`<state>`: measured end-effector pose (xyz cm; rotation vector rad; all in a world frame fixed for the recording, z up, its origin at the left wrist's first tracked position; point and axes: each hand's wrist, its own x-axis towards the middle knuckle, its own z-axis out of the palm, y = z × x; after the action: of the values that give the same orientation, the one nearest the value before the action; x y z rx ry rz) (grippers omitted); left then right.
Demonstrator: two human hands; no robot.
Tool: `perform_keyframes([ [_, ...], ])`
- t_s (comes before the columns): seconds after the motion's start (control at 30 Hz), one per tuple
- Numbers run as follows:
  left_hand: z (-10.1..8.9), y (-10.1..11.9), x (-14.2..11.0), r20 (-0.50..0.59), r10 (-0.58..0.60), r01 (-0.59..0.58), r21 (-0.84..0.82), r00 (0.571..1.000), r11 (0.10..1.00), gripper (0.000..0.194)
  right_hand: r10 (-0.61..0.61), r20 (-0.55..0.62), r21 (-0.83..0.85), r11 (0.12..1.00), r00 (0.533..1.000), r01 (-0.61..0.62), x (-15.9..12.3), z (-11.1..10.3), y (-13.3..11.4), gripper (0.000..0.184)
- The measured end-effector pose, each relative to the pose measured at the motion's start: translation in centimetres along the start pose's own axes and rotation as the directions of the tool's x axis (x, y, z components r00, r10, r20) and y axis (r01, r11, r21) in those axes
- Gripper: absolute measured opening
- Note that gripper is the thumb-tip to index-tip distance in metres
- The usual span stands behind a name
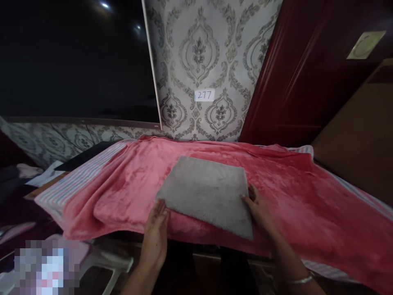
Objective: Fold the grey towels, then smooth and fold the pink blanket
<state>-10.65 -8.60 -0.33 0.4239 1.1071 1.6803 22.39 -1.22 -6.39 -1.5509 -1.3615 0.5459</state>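
Cloth point(205, 190), right hand point(258, 208) pinching edge, left hand point(156, 229) at corner, grip unclear, blanket point(297, 188) spread around

We see a gray patterned wall point(199, 45) w/ a tag point(204, 95) reading "277". TV point(76, 61) upper L, screen dark, w/ a couple of light spots reflected. Dk red panel point(307, 78) upper R, w/ a yellowish plate point(365, 45). White stool point(115, 268) low L.

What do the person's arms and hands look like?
The left hand and right hand wear no gloves, and no sleeves show on either arm. A thin, shiny, silver-coloured bangle goes round the right arm. No bangle shows on the left arm.
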Motion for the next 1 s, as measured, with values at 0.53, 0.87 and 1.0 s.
perform_keyframes([
  [0.53, 0.8, -3.3, -0.8, 0.193, -0.424, 0.457, -0.175, 0.885, 0.872, 0.014, 0.24, 0.474, 0.356, 0.827, 0.847, -0.434, -1.4, -1.9, -5.5, 0.052],
  [0.87, 5.7, -2.2, 0.0, 0.001, -0.406, 0.383, -0.33, 0.914, 0.863, 0.045, 0.262, 0.486, 0.572, 0.627, 0.834, -0.529, -8.3, -2.7, -6.0, 0.059],
  [1.0, 5.2, -2.7, 0.2, -0.045, -0.438, 0.409, -0.287, 0.898, 0.866, 0.046, 0.338, 0.485, 0.425, 0.715, 0.807, -0.555, -9.7, -5.0, -1.5, 0.076],
])
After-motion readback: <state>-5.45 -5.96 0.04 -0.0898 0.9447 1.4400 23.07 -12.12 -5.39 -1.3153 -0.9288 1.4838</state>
